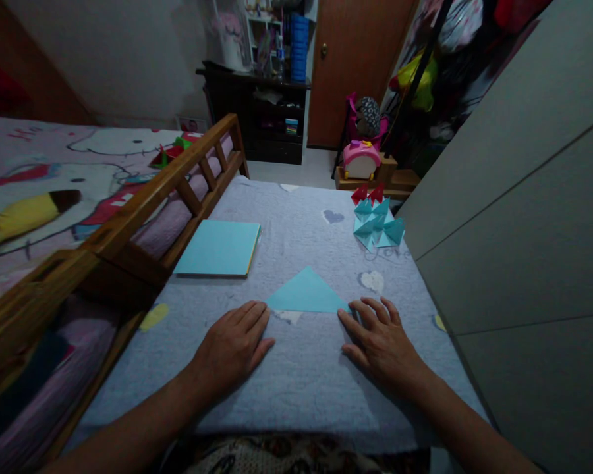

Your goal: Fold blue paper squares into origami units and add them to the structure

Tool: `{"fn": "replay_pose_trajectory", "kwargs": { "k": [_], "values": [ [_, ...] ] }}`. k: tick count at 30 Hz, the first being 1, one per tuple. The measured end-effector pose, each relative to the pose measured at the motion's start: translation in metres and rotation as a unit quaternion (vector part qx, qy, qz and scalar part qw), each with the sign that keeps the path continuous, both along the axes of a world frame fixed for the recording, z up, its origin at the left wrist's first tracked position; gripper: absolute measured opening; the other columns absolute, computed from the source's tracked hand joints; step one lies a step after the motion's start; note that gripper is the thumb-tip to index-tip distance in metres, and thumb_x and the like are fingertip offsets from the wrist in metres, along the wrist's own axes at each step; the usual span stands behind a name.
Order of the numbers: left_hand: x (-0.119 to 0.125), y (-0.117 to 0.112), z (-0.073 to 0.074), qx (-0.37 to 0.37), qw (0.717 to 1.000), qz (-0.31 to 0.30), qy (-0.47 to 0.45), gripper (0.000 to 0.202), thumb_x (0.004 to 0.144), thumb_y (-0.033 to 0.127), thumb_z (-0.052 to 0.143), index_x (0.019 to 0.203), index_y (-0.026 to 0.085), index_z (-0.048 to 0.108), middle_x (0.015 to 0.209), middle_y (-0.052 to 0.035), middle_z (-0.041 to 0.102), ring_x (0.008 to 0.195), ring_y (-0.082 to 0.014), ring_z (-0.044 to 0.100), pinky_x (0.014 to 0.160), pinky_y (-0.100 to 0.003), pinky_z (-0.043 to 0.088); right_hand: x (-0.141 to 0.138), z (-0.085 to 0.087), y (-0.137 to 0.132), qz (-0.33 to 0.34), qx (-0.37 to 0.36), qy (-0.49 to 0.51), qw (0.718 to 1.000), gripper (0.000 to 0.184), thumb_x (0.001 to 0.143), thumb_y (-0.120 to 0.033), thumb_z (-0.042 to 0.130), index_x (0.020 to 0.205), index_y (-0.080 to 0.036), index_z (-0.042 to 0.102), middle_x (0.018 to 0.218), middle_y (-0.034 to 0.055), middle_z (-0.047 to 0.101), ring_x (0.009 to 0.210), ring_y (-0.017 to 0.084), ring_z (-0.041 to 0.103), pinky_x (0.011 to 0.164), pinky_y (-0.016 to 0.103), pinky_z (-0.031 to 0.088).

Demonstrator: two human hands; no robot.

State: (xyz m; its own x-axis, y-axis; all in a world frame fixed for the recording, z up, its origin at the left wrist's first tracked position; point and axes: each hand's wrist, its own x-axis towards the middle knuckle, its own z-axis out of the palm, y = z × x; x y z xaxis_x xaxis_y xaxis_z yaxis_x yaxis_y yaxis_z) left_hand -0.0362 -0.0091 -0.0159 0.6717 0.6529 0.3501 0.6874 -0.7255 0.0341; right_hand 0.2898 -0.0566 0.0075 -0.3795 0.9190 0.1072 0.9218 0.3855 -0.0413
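A light blue paper folded into a triangle (pixel 306 293) lies flat on the grey-blue blanket (pixel 301 368), its long edge toward me. My left hand (pixel 234 345) rests flat with fingers stretched out, fingertips at the triangle's left corner. My right hand (pixel 378 339) lies flat with fingers spread, its fingertips touching the right corner. Neither hand holds anything.
A stack of square coloured paper (pixel 220 248), blue on top, lies to the left by the wooden bed rail (pixel 168 191). Several folded blue and red paper pieces (pixel 375 220) sit at the far right. A grey wardrobe wall (pixel 518 217) runs along the right.
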Motion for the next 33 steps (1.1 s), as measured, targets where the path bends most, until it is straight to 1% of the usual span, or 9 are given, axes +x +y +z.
{"fn": "replay_pose_trajectory", "kwargs": {
  "k": [8, 12, 14, 16, 19, 21, 26, 30, 33],
  "values": [
    [-0.008, -0.002, 0.002, -0.011, 1.000, 0.018, -0.001, 0.031, 0.100, 0.028, 0.047, 0.123, 0.012, 0.060, 0.123, -0.0176, 0.067, 0.112, -0.0309, 0.064, 0.092, -0.046, 0.058, 0.023, 0.001, -0.007, -0.019, 0.025, -0.003, 1.000, 0.042, 0.092, -0.053, 0.062, 0.128, -0.032, 0.065, 0.129, 0.0066, 0.066, 0.124, 0.033, 0.050, 0.113, 0.055, 0.027],
    [-0.007, 0.005, 0.007, -0.076, 0.997, 0.030, -0.015, 0.030, 0.098, 0.029, 0.050, 0.123, 0.014, 0.059, 0.122, -0.0157, 0.067, 0.112, -0.0297, 0.063, 0.096, -0.047, 0.056, 0.022, 0.013, 0.007, -0.028, 0.010, -0.003, 1.000, 0.021, 0.094, -0.039, 0.062, 0.107, -0.027, 0.073, 0.116, 0.0079, 0.070, 0.117, 0.033, 0.055, 0.108, 0.056, 0.032],
    [-0.003, 0.013, 0.010, -0.109, 0.992, 0.052, -0.021, 0.035, 0.097, 0.030, 0.052, 0.128, 0.015, 0.056, 0.125, -0.0154, 0.066, 0.115, -0.0303, 0.061, 0.098, -0.049, 0.054, 0.014, 0.017, 0.019, -0.045, -0.022, 0.013, 0.999, 0.016, 0.094, -0.033, 0.061, 0.096, -0.022, 0.073, 0.114, 0.0096, 0.069, 0.113, 0.032, 0.057, 0.102, 0.051, 0.039],
    [0.003, 0.022, 0.013, -0.132, 0.989, 0.070, -0.019, 0.040, 0.094, 0.033, 0.055, 0.131, 0.017, 0.053, 0.132, -0.0149, 0.062, 0.119, -0.0314, 0.059, 0.100, -0.050, 0.052, 0.002, 0.018, 0.032, -0.053, -0.053, 0.041, 0.996, 0.024, 0.092, -0.030, 0.062, 0.111, -0.018, 0.070, 0.117, 0.0131, 0.068, 0.109, 0.031, 0.059, 0.096, 0.046, 0.045],
    [0.012, 0.034, 0.015, -0.152, 0.985, 0.080, 0.000, 0.037, 0.092, 0.034, 0.059, 0.127, 0.020, 0.055, 0.130, -0.0118, 0.061, 0.116, -0.0305, 0.058, 0.097, -0.046, 0.052, -0.020, 0.013, 0.049, -0.069, -0.066, 0.068, 0.993, 0.055, 0.087, -0.030, 0.067, 0.136, -0.010, 0.054, 0.119, 0.0184, 0.066, 0.108, 0.033, 0.059, 0.093, 0.045, 0.047],
    [0.015, 0.039, 0.015, -0.164, 0.984, 0.074, -0.001, 0.034, 0.091, 0.033, 0.061, 0.122, 0.021, 0.057, 0.127, -0.0102, 0.061, 0.113, -0.0292, 0.058, 0.094, -0.043, 0.052, -0.031, 0.007, 0.056, -0.068, -0.063, 0.092, 0.991, 0.060, 0.086, -0.029, 0.068, 0.139, -0.008, 0.051, 0.121, 0.0194, 0.065, 0.108, 0.034, 0.058, 0.094, 0.046, 0.047],
    [0.017, 0.044, 0.013, -0.179, 0.981, 0.061, -0.052, 0.031, 0.089, 0.033, 0.063, 0.117, 0.021, 0.057, 0.122, -0.0082, 0.061, 0.110, -0.0271, 0.058, 0.093, -0.042, 0.051, -0.041, -0.007, 0.061, -0.064, -0.041, 0.173, 0.982, 0.063, 0.080, -0.016, 0.066, 0.140, -0.010, 0.049, 0.110, 0.0145, 0.067, 0.100, 0.030, 0.057, 0.091, 0.045, 0.047],
    [0.017, 0.045, 0.008, -0.192, 0.975, 0.054, -0.098, 0.045, 0.087, 0.029, 0.066, 0.128, 0.021, 0.049, 0.125, -0.0097, 0.061, 0.114, -0.0281, 0.057, 0.099, -0.046, 0.050, -0.039, -0.012, 0.062, -0.061, -0.022, 0.259, 0.964, 0.052, 0.079, -0.009, 0.060, 0.131, -0.014, 0.055, 0.097, 0.0093, 0.066, 0.091, 0.026, 0.057, 0.086, 0.044, 0.047],
    [0.017, 0.047, 0.005, -0.177, 0.975, 0.049, -0.121, 0.062, 0.084, 0.026, 0.069, 0.139, 0.019, 0.042, 0.132, -0.0133, 0.059, 0.119, -0.0308, 0.056, 0.102, -0.050, 0.048, -0.036, -0.011, 0.064, -0.018, -0.010, 0.299, 0.954, 0.024, 0.084, -0.008, 0.054, 0.103, -0.019, 0.065, 0.088, 0.0065, 0.064, 0.086, 0.024, 0.056, 0.080, 0.041, 0.045]
  ]
}}
